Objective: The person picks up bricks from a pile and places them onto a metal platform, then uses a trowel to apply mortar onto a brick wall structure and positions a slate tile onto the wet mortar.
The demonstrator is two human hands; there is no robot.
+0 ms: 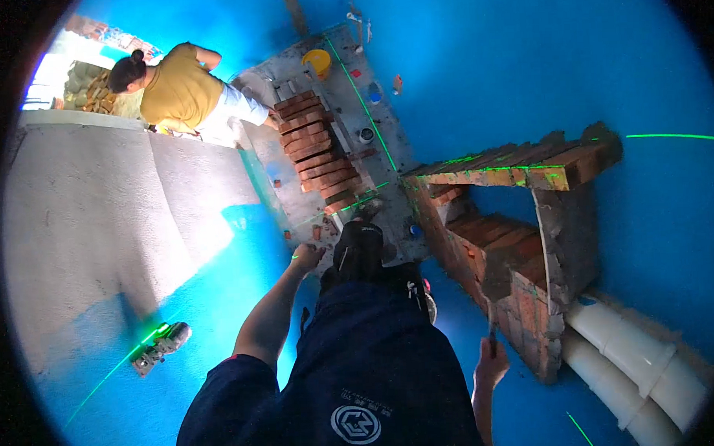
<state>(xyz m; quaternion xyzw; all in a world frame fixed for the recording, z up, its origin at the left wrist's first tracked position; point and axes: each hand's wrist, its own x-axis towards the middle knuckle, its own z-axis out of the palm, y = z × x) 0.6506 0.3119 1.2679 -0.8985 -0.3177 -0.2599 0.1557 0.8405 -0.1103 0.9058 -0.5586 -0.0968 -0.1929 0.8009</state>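
Person in dark clothes standing beside a low brick wall point(525, 296).
Right hand point(490, 364), grip closed around a trowel point(490, 328), touches the wall. Left hand point(307, 256) hangs half-curled, empty, near stacked bricks point(315, 150). Another person point(183, 91) crouches beyond; white pipes point(637, 363) lie right.

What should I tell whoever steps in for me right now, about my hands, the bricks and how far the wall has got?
Left hand: empty, open, hanging near the knee, above the stack of loose bricks.
Right hand: closed on a thin tool, likely a trowel, beside the brick wall.
Done: several courses are laid, and a top row sits under the green laser line.
Left: many loose bricks are unlaid on the grey floor strip.
Another person crouches at the far end.
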